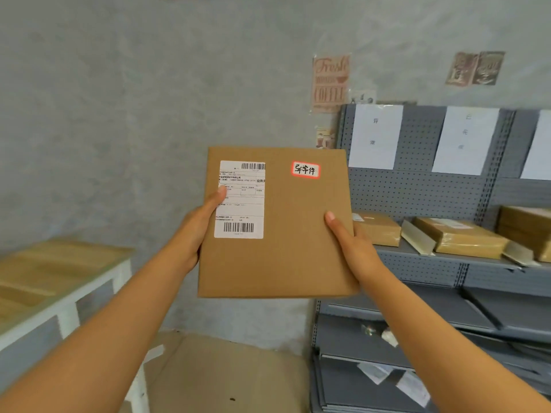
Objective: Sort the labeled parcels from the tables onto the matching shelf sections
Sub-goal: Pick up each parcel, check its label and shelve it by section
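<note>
- Filling the right side, a grey perforated-metal shelf unit [417, 189] has a pegboard back, white paper section signs [374, 137] and flat steel tiers; its upper tier carries brown tape-wrapped parcels [465, 236] parted by pale angled dividers [416, 238].
- At the left stands a wood-topped bench with a white frame [53, 275], its grain matt and pale.
- Held up in mid-air between bench and shelf, facing the camera, is the flat square brown cardboard parcel [286, 234]; it looks stiff, thin and probably light, with a smooth, slightly slick skin and crisp edges, so holding it by opposite side edges seems safest.
- The left hand [190, 234] grips the parcel's left edge, thumb pressed onto the front, fingers hidden behind.
- The right hand [350, 242] grips the right edge likewise, thumb on the cardboard.
- A white printed shipping label with barcodes [240, 199] covers the upper left of the face, partly under the left thumb.
- A small red-bordered handwritten sticker [305, 169] sits at the upper right; its characters appear to match the nearest shelf sign, though that sign is faint.
</note>
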{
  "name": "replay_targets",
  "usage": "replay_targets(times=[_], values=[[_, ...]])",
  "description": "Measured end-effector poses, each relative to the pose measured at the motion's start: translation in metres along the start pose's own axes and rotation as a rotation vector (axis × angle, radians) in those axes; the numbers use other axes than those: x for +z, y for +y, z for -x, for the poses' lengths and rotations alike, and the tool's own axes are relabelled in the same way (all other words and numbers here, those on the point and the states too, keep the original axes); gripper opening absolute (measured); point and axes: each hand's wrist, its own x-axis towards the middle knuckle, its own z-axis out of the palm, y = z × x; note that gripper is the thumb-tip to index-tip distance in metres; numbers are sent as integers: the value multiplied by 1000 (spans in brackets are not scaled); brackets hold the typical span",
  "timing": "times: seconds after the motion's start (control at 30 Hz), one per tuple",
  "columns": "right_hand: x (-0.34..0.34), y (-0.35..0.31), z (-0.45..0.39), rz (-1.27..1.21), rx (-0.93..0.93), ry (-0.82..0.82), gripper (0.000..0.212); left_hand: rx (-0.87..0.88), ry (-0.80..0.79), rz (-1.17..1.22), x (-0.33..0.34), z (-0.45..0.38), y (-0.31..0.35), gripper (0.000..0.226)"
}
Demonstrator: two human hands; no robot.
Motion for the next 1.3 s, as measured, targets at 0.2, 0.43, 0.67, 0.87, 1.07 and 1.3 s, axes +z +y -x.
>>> replay_targets(times=[0.2,0.43,0.67,0.87,1.07,1.3], values=[[-63,18,-73,53,26,145,77,-24,-138,19,77,-101,-28,50],[-140,51,-146,48,59,250,59,-69,-235,100,170,-178,-67,37],[-213,93,-247,38,63,255,65,-94,-239,74,255,-263,-116,32],[-268,122,-341,-14,151,191,80,-69,-191,-35,311,-340,-150,45],[-294,153,-413,-62,227,90,70,-86,-89,2,339,-407,-169,46],[-315,184,-485,-2,257,77,60,-164,-95,-38,371,-478,-188,38]])
